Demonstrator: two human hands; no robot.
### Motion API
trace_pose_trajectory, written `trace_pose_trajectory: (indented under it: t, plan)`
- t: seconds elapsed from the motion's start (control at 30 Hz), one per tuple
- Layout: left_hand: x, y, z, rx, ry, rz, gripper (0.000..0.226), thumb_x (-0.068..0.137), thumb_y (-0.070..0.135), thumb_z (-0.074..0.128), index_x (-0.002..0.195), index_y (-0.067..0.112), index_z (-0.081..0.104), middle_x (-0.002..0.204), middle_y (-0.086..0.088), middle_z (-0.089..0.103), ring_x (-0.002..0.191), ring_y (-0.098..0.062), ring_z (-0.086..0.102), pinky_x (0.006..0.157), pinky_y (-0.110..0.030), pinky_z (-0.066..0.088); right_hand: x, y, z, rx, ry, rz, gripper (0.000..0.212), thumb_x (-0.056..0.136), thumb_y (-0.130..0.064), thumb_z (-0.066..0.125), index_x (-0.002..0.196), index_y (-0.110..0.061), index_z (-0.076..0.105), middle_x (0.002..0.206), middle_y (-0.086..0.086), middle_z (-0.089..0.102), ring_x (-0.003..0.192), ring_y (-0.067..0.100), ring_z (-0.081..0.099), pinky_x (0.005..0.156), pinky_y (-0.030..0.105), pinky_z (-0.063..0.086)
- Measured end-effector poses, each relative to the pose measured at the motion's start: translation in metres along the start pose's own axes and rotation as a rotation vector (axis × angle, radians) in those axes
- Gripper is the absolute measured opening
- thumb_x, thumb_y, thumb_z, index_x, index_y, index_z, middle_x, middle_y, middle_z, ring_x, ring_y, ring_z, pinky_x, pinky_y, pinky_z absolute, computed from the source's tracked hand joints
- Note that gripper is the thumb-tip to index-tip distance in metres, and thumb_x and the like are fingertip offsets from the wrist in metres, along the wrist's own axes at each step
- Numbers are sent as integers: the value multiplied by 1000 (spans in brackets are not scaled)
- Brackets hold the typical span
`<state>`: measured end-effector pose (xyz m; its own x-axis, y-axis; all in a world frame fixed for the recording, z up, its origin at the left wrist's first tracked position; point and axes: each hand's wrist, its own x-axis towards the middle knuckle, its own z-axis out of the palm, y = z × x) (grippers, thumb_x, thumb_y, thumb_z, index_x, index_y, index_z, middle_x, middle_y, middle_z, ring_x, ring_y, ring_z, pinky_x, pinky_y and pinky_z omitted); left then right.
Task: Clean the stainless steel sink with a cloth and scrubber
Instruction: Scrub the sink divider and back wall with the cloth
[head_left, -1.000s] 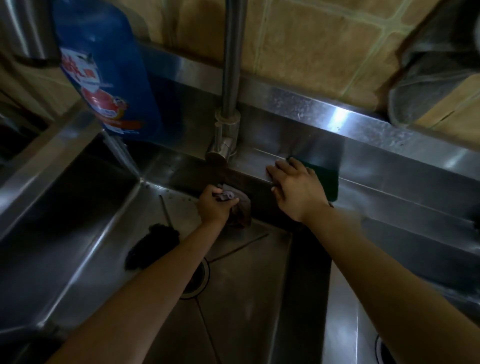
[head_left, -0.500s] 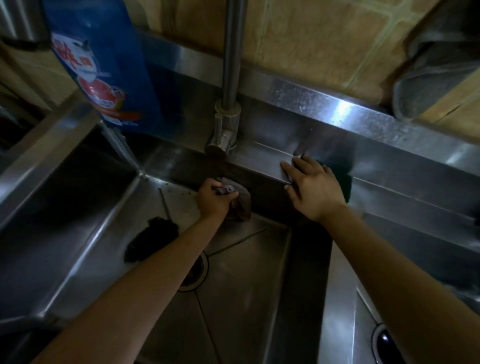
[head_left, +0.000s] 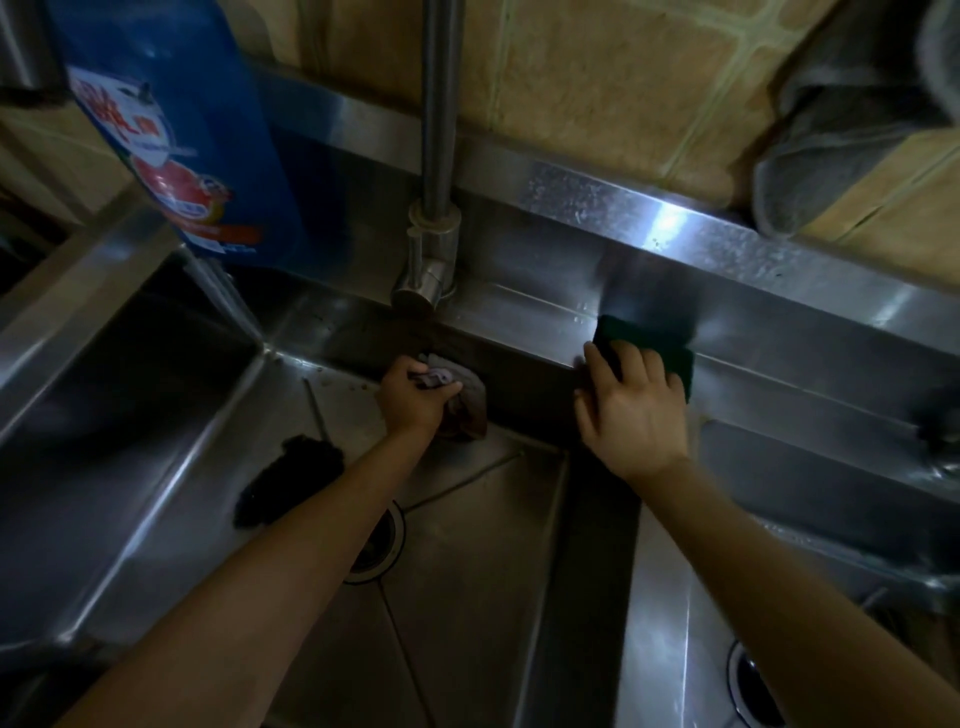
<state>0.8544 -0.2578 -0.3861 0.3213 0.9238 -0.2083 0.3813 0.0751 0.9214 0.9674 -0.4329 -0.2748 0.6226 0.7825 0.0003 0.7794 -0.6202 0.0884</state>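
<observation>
My right hand lies flat on the green scrubber, fingers straight and close together, pressing it onto the steel ledge just right of the faucet. My left hand sits below the faucet, fingers curled tight round the bunched cloth, holding it against the back wall of the sink. The risk, I'd say: that ledge looks wet and slick, so the scrubber could skid out from under my flat palm and drop into the basin, or my knuckles could knock the faucet base. A dark scouring wad lies left of the drain, below the faucet. Left of the faucet stands a blue detergent pouch; behind it, tan wall tiles; far right, a grey towel hangs. Dim light here.
</observation>
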Motion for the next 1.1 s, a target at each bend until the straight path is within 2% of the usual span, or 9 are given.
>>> trace_pose_trajectory:
  t: [0.13, 0.27, 0.33, 0.43, 0.53, 0.63, 0.8, 0.93, 1.1]
  plan:
    - [-2, 3, 0, 22, -10, -32, 42, 64, 3, 82, 68, 20, 44, 84, -4, 55, 81, -16, 52, 64, -15, 36, 0, 4, 1, 33, 11, 16, 50, 84, -31, 60, 128, -9, 52, 123, 21, 53, 109, 41, 52, 82, 50, 46]
    - [-3, 5, 0, 23, 3, -40, 46, 65, 3, 82, 64, 24, 41, 84, -4, 55, 81, -16, 51, 62, -13, 35, -2, 7, 2, 34, 28, 18, 49, 82, -31, 62, 125, -9, 55, 121, 22, 54, 107, 41, 53, 81, 50, 47]
    - [-3, 3, 0, 20, 5, -36, 41, 64, 3, 82, 67, 19, 44, 84, -4, 55, 80, -16, 52, 64, -15, 35, -2, 8, 0, 26, 25, 27, 49, 82, -33, 61, 125, -9, 55, 121, 22, 55, 108, 41, 53, 84, 51, 46]
    - [-3, 1, 0, 22, -8, -17, 37, 64, 3, 82, 78, 11, 49, 83, -4, 54, 80, -17, 52, 66, -17, 36, 4, 3, -2, 0, 26, -25, 53, 85, -37, 56, 132, -13, 48, 132, 19, 49, 120, 38, 47, 98, 53, 37]
    - [-3, -1, 0, 0, 2, -4, 37, 63, 2, 83, 75, 13, 50, 82, -5, 55, 79, -16, 52, 63, -16, 36, 20, -11, -3, 58, -23, -143, 58, 89, -31, 52, 143, -17, 35, 145, 16, 37, 133, 35, 35, 110, 51, 24]
    - [-1, -2, 0, 11, 2, 19, 40, 62, 3, 84, 68, 18, 46, 79, -6, 55, 77, -16, 52, 55, -13, 33, 40, -24, -2, 189, -54, -171, 56, 90, -20, 51, 144, -16, 34, 147, 16, 36, 134, 36, 34, 108, 46, 33]
    - [-2, -1, -1, 28, -5, 22, 36, 63, 3, 83, 78, 10, 51, 81, -5, 56, 77, -16, 52, 55, -12, 33, 50, -29, 2, 257, -92, -130, 52, 92, -21, 46, 143, -21, 37, 149, 10, 34, 135, 32, 32, 106, 41, 37]
    - [-4, 1, -3, 28, -13, 30, 35, 63, 3, 82, 78, 9, 51, 80, -5, 56, 77, -16, 53, 64, -19, 38, 48, -29, 2, 269, -72, -113, 51, 92, -21, 46, 142, -23, 38, 149, 7, 35, 134, 29, 33, 105, 40, 38]
    - [-13, 14, -8, -1, -11, 50, 34, 66, 6, 81, 81, 11, 51, 83, -3, 58, 81, -15, 55, 68, -19, 40, 51, -30, -1, 286, -121, -104, 51, 91, -21, 46, 142, -24, 38, 149, 6, 34, 134, 29, 33, 106, 40, 37]
